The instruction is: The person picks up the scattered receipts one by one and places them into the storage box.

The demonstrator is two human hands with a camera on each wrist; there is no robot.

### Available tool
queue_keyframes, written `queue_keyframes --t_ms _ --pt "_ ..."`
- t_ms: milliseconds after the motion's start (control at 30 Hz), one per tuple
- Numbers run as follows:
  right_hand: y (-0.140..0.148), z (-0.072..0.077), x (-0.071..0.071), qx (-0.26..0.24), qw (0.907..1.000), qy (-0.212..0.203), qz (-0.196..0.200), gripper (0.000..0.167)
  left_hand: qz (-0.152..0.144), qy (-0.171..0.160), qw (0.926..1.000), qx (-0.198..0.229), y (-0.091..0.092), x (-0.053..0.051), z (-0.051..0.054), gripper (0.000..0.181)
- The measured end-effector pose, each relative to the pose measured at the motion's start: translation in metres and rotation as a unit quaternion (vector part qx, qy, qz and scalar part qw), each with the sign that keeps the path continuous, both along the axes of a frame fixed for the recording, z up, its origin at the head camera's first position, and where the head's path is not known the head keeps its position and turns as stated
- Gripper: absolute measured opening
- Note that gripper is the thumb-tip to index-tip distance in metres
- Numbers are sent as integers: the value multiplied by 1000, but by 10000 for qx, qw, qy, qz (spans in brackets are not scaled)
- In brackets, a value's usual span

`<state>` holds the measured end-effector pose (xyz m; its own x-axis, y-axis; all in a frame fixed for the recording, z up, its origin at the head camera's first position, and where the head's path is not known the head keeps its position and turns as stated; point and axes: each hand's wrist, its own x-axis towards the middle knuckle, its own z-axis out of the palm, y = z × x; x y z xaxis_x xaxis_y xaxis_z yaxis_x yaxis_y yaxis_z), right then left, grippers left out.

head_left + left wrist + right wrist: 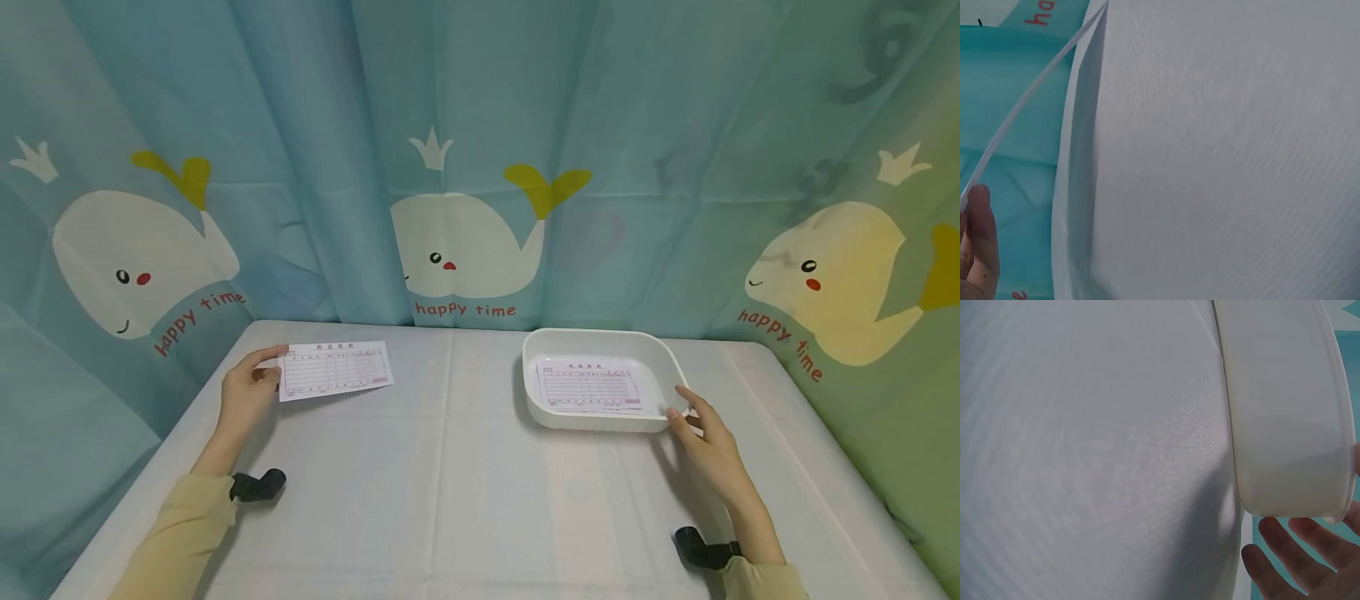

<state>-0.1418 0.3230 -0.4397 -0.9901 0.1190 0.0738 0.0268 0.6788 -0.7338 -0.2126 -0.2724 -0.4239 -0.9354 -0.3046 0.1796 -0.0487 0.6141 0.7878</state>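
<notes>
My left hand [246, 392] pinches the left edge of a printed form slip [336, 369] at the table's far left. The slip has pink ruled lines and faces up toward the head camera. In the left wrist view the slip [1022, 103] shows as a thin pale edge, with the thumb [982, 215] against it. On the right, my right hand [708, 450] grips the front right corner of a white plastic tray [600, 423]. Several similar slips [588, 387] lie stacked inside it. The right wrist view shows the tray's side wall [1291, 425] with fingers [1297, 550] spread beside its end.
A white cloth [450, 492] covers the table. Behind and along both sides hangs a blue-green curtain [465, 75] printed with whales. Each wrist wears a black camera mount, one at the left [258, 485] and one at the right [705, 550].
</notes>
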Motion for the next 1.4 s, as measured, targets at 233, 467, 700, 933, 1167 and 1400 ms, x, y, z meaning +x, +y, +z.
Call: queue_keyframes --t_ms 233,467,700,933,1167,1400 --pt "0 0 0 0 10000 -54 -25 61 209 52 9986 483 5 4 0 37" --pt "0 1 -1 -16 10000 -27 4 61 185 65 9953 949 15 7 1 38" --pt "-1 1 -1 14 10000 -64 -38 60 125 41 9921 1250 29 8 -6 38" --pt "-1 0 -1 46 10000 -23 -36 60 -66 -62 9865 1637 50 10 -8 37" --pt "-1 -1 -1 42 10000 -31 -44 61 -285 -206 9774 2083 69 12 -7 38" --pt "-1 -1 -1 77 9999 -80 -42 61 -417 -269 9742 2199 86 14 -5 38"
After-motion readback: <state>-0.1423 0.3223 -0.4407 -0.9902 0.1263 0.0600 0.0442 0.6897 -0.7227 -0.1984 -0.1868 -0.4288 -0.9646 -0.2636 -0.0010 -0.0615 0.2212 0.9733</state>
